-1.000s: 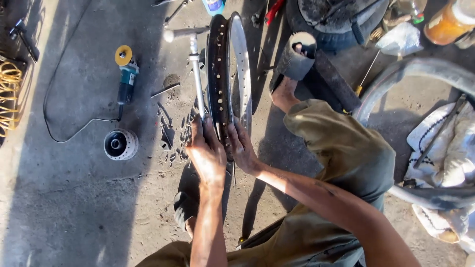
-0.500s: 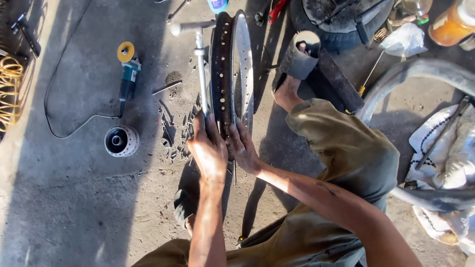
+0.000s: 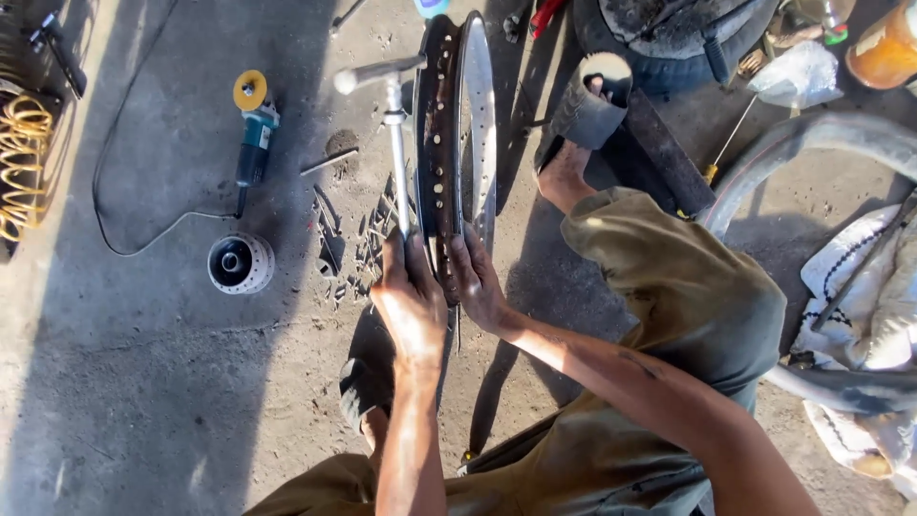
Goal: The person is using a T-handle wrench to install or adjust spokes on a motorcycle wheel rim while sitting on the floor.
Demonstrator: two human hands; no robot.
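A bare metal wheel rim (image 3: pixel 458 143) with spoke holes stands upright on edge on the concrete, seen edge-on. My left hand (image 3: pixel 409 296) grips its near edge together with the shaft of a metal hammer (image 3: pixel 394 134) that points away from me. My right hand (image 3: pixel 478 282) clasps the same near edge from the right side, fingers pressed on the rim. Both forearms reach down from the bottom of the view. My bent right leg in olive trousers (image 3: pixel 669 287) lies right of the rim, its foot in a sandal (image 3: pixel 583 105).
An angle grinder (image 3: pixel 253 129) with a yellow disc and its cable lies left. A white wheel hub (image 3: pixel 239 263) sits near it, with cut metal scraps (image 3: pixel 353 248) beside the rim. A tyre (image 3: pixel 812 143) and white cloth lie right; a yellow coil (image 3: pixel 21 162) sits far left.
The view has drifted slightly, so the rim and hands sit a little further right and lower. Both hands keep the same hold on the rim's near edge.
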